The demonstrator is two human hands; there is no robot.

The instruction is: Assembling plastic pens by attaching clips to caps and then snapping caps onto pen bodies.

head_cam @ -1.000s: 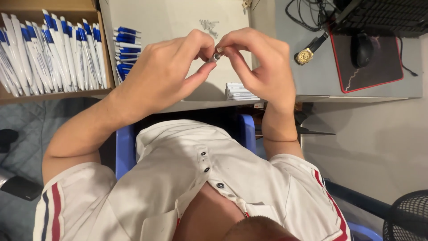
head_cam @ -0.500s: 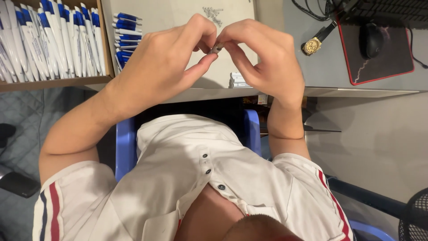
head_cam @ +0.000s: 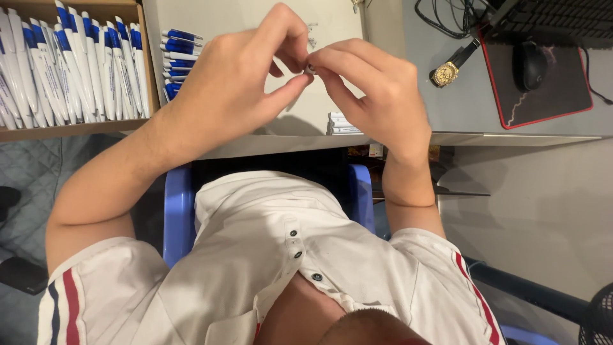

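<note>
Both hands up over the worktop (head_cam: pixel 460 108), fingertips meeting around one tiny metallic part (head_cam: pixel 310 67).

- Left hand (head_cam: pixel 230 89): curled nearly closed, thumb and forefinger pinching in at the small part from the left. Other fingers loosely bent.
- Right hand (head_cam: pixel 377 96): also nearly closed, thumb and fingertips pinched on the same part from the right. Part mostly hidden between the fingertips, can't tell its shape beyond small and shiny.
- Part sits in the air between the two hands, above the pale mat (head_cam: pixel 255 25), not resting on anything.

Around it: wooden tray (head_cam: pixel 76 130) far left packed with white-and-blue pens (head_cam: pixel 70 70); a loose row of blue pen pieces (head_cam: pixel 179 54) just right of the tray; small stack of white pieces (head_cam: pixel 343 123) at the near worktop edge under the right hand. Gold wristwatch (head_cam: pixel 447 72), black mouse (head_cam: pixel 529 64) on a red-edged pad (head_cam: pixel 543 102), far right.

Judgement: looks like fine fitting or seating of a small pen component, mid-step. Next move needs steady pinch, aligned axes, light force. Easy to drop.
</note>
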